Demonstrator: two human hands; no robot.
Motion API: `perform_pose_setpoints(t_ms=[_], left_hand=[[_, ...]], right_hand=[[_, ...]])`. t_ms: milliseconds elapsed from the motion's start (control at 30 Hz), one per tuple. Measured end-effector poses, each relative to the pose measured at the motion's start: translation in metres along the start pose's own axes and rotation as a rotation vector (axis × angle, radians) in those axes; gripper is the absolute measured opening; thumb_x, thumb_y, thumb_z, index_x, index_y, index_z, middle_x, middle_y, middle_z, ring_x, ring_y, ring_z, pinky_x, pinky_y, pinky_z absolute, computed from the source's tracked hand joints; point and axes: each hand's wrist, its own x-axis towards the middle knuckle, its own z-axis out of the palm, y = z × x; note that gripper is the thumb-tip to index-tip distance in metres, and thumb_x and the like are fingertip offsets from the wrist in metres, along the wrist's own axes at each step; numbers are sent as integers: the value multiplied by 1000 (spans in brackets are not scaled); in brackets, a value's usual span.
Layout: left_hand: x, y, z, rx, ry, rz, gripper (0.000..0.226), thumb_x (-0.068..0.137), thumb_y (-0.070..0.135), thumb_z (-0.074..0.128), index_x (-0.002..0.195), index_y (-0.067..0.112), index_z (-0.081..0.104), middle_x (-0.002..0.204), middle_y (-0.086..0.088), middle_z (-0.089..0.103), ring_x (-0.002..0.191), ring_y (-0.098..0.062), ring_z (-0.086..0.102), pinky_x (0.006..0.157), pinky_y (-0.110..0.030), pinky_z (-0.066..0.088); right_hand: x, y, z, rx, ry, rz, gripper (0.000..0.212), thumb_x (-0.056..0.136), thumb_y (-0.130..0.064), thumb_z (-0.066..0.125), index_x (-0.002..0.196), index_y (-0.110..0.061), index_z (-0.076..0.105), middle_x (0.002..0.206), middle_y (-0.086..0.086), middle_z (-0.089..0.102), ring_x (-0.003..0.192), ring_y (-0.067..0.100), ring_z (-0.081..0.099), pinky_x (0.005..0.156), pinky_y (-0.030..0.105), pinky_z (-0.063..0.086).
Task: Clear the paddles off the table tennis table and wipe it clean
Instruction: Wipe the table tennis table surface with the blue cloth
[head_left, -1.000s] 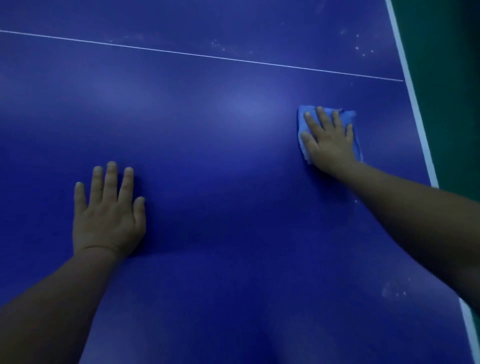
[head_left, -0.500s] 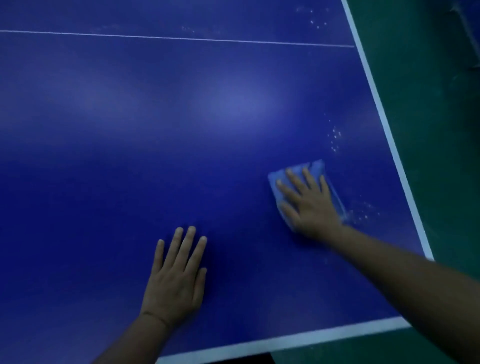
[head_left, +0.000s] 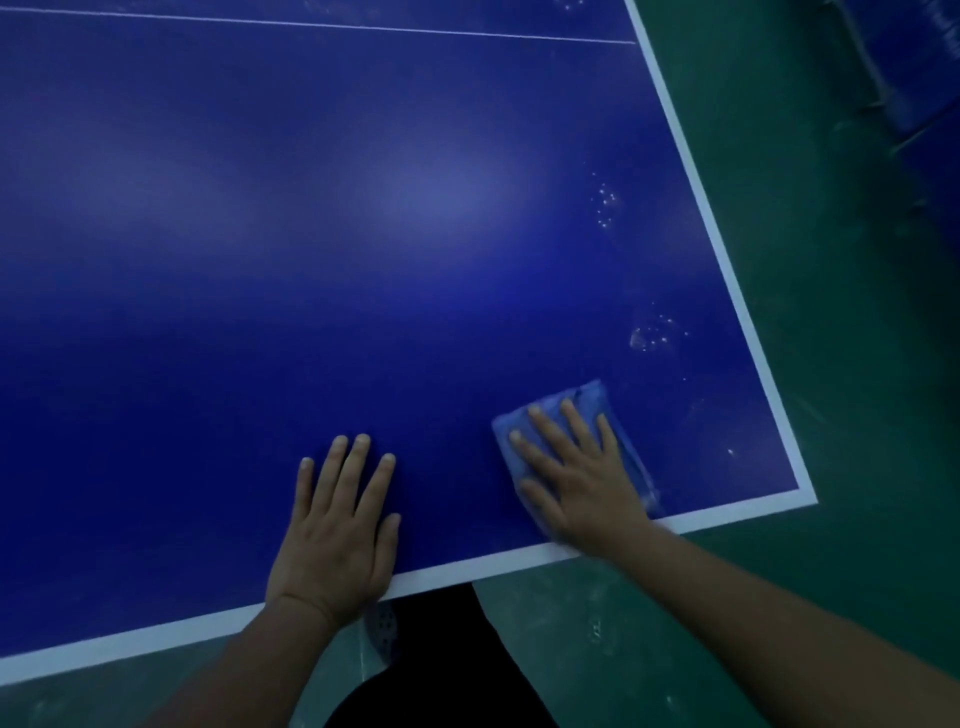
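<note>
Lying flat near the table's (head_left: 311, 260) near right corner, a blue cloth (head_left: 621, 447) is pinned beneath the right hand (head_left: 582, 478), whose spread fingers (head_left: 545, 431) press down on it, its far edge showing past the fingertips. The left hand (head_left: 337, 530) rests beside it, palm down, fingers splayed and holding nothing, by the white edge line (head_left: 467, 569). Pale specks (head_left: 652, 332) dot the surface beyond.

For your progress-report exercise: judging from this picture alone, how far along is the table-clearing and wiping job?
Done: no paddles show on the visible part of the blue table tennis table. In hand: the right hand presses a folded blue cloth flat near the corner; the left hand braces. Left: white speck patches beside the right sideline.
</note>
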Motion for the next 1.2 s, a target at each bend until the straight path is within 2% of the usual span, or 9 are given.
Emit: perform_pose_setpoints(t_ms=[167,300,400,633,700,800,933,1100,1200], left_hand=[[0,-1,2,-7,38,8,62,99,40,29,153,10,35,163,-13,24,154,-31,12,123,-52,3],[1,0,2,-26,34,1,62,99,40,28,152,9,38,163,-14,25,154,-31,13,123,-54,7],[1,1,3,-30,33,-3,63,98,40,28,152,9,37,163,-14,24,154,-32,12,123,-56,8],[1,2,3,-19,35,-1,64,98,40,27,152,8,36,163,-16,24,154,-33,11,122,-57,10],[1,2,2,-15,38,-4,64,98,40,25,153,9,35,163,-16,24,154,-32,11,122,-57,10],[2,2,2,-18,47,-10,64,98,40,26,152,9,37,163,-15,25,153,-31,12,122,-58,11],[1,2,5,-15,79,-19,64,97,39,27,152,9,37,163,-14,25,153,-31,14,122,-59,10],[-2,8,1,78,77,-57,66,97,41,26,152,8,38,162,-15,28,152,-33,19,122,-60,10],[-7,23,1,80,101,-184,68,97,42,23,153,6,35,163,-15,24,153,-32,16,123,-57,5]], right_hand=[[81,-16,-12,154,122,574,58,104,-53,25,159,-41,12,169,-8,-1,155,29,-7,120,59,-6],[28,-71,9,116,134,239,57,103,-54,27,158,-39,22,169,-6,10,156,30,0,121,62,0],[-32,-33,14,45,50,128,57,103,-58,21,158,-40,21,168,-6,12,156,29,3,120,64,9],[4,14,-6,149,110,826,59,104,-53,17,160,-39,3,169,-6,-4,155,28,-9,121,62,-2],[19,-25,0,149,144,728,58,104,-52,19,160,-39,8,169,-5,-1,155,29,-8,121,62,-5],[7,-66,12,72,118,235,58,103,-53,28,158,-38,22,169,-5,10,156,29,0,120,63,1],[-8,15,3,-4,69,-34,57,102,-54,28,156,-36,27,166,-1,22,154,33,14,119,67,11],[-9,156,-26,132,86,763,57,104,-51,16,159,-40,4,169,-5,-1,155,25,-6,121,62,-1],[-5,142,-27,215,158,941,57,105,-50,15,160,-37,5,170,-3,-1,155,30,-6,120,64,-3]])
